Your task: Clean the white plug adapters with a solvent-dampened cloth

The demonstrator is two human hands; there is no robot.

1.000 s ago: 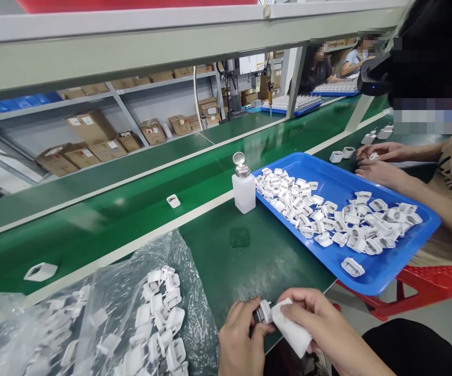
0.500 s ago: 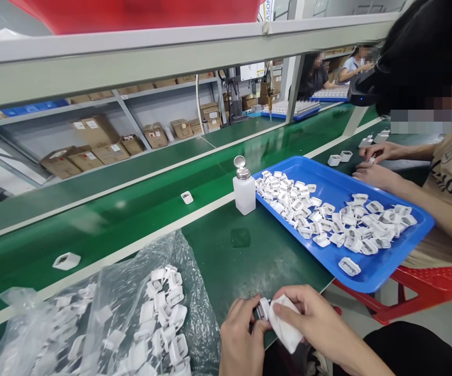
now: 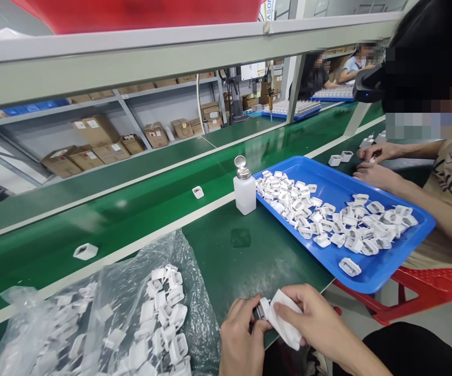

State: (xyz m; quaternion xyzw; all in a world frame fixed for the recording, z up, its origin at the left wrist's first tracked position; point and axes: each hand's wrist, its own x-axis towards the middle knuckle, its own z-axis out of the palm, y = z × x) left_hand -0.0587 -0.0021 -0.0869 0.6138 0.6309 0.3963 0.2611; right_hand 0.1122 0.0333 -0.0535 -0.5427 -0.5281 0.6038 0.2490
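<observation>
At the bench's front edge my left hand [image 3: 242, 334] grips a small white plastic housing [image 3: 264, 308] between thumb and fingers. My right hand [image 3: 308, 318] pinches a folded white cloth [image 3: 286, 321], which is against the housing's right side; the exact contact is hidden. Beyond my hands, a white pump bottle [image 3: 244, 193] stands with its metal lid tipped up. A blue tray [image 3: 382, 279] to the right holds many similar white housings [image 3: 351, 230]. On the left lies a clear plastic bag [image 3: 194, 282] with more white pieces [image 3: 159, 318] in and on it.
A green conveyor belt [image 3: 143, 209] runs behind the bench, carrying two white pieces [image 3: 85, 251]. A wet patch [image 3: 241, 237] marks the bench near the bottle. At right, a co-worker's hands [image 3: 374, 164] handle a small part. A shelf beam [image 3: 171, 49] crosses overhead; a red stool [image 3: 421, 292] stands below the tray.
Both white pieces on the belt have moved right. The cloth has shifted slightly against the housing. My hands stay in nearly the same place; the co-worker's head has moved a little right.
</observation>
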